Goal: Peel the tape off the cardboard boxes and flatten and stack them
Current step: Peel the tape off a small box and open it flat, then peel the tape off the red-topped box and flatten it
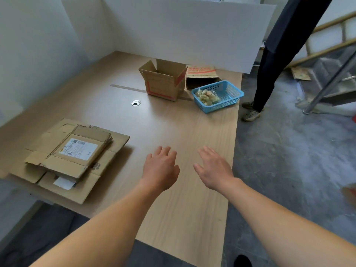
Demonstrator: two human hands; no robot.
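Left hand (160, 169), right hand (215, 168): each grip spread, nothing held, over surface (173, 128). Flattened boxes (73, 157) stacked left; open box (163, 79) placed beyond.

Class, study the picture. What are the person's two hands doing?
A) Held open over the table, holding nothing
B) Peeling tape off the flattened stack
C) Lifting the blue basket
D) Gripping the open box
A: the left hand and right hand are spread with straight fingers over the table, apart from the open box, the blue basket and the flattened stack.
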